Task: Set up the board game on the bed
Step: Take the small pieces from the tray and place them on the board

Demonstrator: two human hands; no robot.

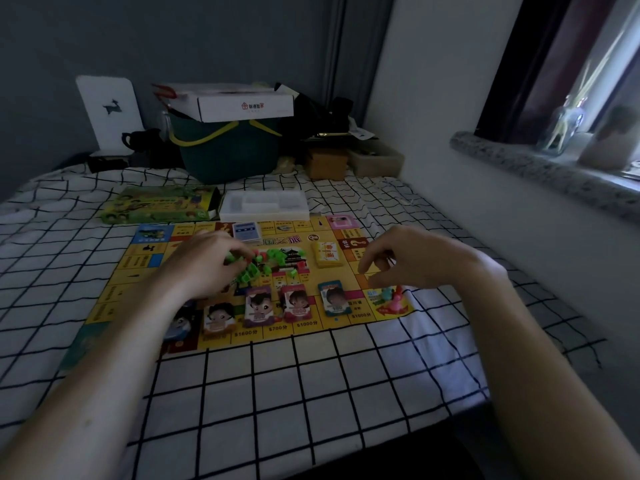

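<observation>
A yellow game board [346, 322] lies flat on the checked bed sheet. In its middle sits a heap of small green and red plastic houses [277, 263]; my left hand [207, 261] is over the heap's left side, fingertips curled around some green pieces. My right hand [408, 258] hovers above the board's right edge, fingers curled, pinching a small dark piece. Below it, plastic pawns [393, 297] stand on the corner square. Several stacks of character money cards [298, 303] line the near edge. A yellow card deck [327, 254] and a blue deck [246, 232] lie on the board.
Behind the board lie the green game box [159, 204] and a white plastic tray insert [265, 206]. Further back stand a green basket [228, 154] with a white carton on it, and small boxes. A wall and window ledge [540, 168] run along the right.
</observation>
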